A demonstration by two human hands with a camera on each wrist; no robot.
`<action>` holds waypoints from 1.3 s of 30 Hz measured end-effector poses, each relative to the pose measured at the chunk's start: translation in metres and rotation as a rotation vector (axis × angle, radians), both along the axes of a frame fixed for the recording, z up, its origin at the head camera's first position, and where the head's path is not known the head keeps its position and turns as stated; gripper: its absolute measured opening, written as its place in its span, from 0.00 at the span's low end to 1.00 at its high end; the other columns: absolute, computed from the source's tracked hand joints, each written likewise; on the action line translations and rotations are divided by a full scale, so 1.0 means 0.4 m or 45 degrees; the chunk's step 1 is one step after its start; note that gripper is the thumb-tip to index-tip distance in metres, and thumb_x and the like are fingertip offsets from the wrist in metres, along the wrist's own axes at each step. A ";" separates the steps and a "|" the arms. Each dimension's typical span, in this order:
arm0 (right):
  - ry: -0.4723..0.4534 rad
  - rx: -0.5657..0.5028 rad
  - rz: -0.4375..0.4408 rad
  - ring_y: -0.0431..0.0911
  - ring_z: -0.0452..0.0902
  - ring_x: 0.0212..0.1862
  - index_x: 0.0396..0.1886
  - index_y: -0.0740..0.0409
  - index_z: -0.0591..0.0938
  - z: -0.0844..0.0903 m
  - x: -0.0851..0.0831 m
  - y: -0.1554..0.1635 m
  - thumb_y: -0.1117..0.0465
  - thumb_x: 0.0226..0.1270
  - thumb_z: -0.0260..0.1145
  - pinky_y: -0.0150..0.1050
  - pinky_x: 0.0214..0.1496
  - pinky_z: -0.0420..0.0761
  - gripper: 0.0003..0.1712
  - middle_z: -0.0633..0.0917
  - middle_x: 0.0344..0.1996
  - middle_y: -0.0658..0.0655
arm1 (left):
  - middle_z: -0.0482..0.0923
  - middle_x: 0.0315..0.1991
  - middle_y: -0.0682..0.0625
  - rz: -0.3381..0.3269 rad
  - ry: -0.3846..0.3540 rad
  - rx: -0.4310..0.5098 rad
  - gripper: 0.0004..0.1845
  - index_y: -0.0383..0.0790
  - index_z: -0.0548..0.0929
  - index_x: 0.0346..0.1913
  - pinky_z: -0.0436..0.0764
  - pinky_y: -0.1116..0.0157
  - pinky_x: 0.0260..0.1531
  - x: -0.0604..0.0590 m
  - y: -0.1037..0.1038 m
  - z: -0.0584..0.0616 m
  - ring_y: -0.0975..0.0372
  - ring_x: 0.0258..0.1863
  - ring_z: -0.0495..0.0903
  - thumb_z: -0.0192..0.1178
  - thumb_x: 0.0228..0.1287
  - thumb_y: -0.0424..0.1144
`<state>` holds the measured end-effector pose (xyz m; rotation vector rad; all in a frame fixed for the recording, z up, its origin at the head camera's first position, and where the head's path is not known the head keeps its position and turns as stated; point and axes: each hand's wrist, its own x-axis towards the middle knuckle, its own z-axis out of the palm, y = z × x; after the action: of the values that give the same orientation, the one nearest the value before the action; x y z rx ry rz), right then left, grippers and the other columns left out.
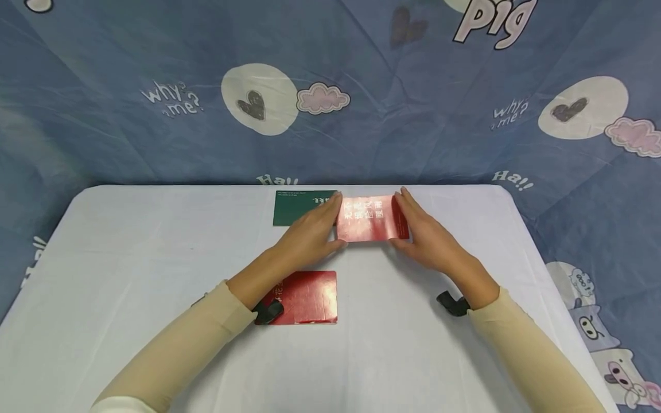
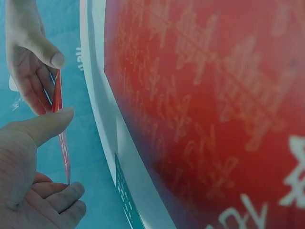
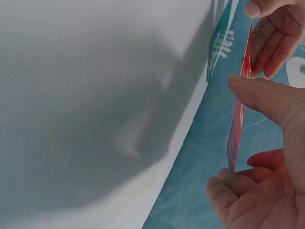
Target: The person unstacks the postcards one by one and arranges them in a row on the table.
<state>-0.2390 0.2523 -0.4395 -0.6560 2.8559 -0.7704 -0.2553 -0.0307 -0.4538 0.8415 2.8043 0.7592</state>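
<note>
A red card (image 1: 369,225) with pale printed characters is held up between both hands, over the far part of the table. My left hand (image 1: 312,229) grips its left end, thumb on the near edge and fingers on the far edge. On the opposite end, my right hand (image 1: 431,235) holds it the same way. Both wrist views show the card nearly edge-on, with the left hand (image 2: 43,176) and right hand (image 3: 271,152) each spanning it from thumb to fingertips. Behind the left hand lies a green card (image 1: 296,207), partly covered. Under the left wrist rests a larger-looking red card (image 1: 312,298).
The white-covered table (image 1: 155,258) ends at a blue printed cloth (image 1: 361,143) hanging behind it. Dark wrist mounts (image 1: 453,303) sit under the sleeves, and the left one overlaps the lower red card in the head view.
</note>
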 end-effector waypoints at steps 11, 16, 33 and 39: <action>-0.049 0.016 -0.041 0.60 0.47 0.83 0.84 0.68 0.50 -0.009 -0.026 0.003 0.61 0.66 0.77 0.57 0.79 0.59 0.57 0.47 0.84 0.67 | 0.54 0.82 0.39 0.009 0.020 0.025 0.52 0.30 0.54 0.82 0.65 0.51 0.75 -0.027 0.020 -0.005 0.48 0.79 0.61 0.75 0.65 0.42; -0.058 0.020 -0.065 0.60 0.47 0.83 0.84 0.67 0.50 -0.017 -0.039 0.009 0.61 0.66 0.77 0.58 0.78 0.61 0.58 0.47 0.84 0.66 | 0.53 0.83 0.40 0.009 0.019 0.009 0.52 0.31 0.54 0.82 0.65 0.50 0.75 -0.041 0.030 -0.010 0.47 0.78 0.62 0.74 0.65 0.43; -0.065 0.031 -0.088 0.62 0.47 0.82 0.83 0.69 0.52 -0.033 -0.073 0.009 0.62 0.66 0.76 0.59 0.78 0.61 0.56 0.48 0.83 0.69 | 0.53 0.83 0.41 0.028 0.003 -0.056 0.53 0.32 0.53 0.83 0.61 0.49 0.77 -0.072 0.044 -0.021 0.47 0.79 0.60 0.74 0.66 0.45; -0.089 0.056 -0.106 0.62 0.47 0.82 0.83 0.69 0.52 -0.040 -0.085 0.005 0.60 0.67 0.76 0.59 0.77 0.64 0.56 0.47 0.83 0.68 | 0.53 0.83 0.41 0.017 0.020 -0.048 0.53 0.32 0.53 0.83 0.59 0.51 0.78 -0.085 0.045 -0.025 0.49 0.80 0.58 0.75 0.65 0.45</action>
<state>-0.2730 0.2544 -0.4553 -0.4976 2.8430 -0.7244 -0.2893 -0.0126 -0.4638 0.8265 2.8315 0.7018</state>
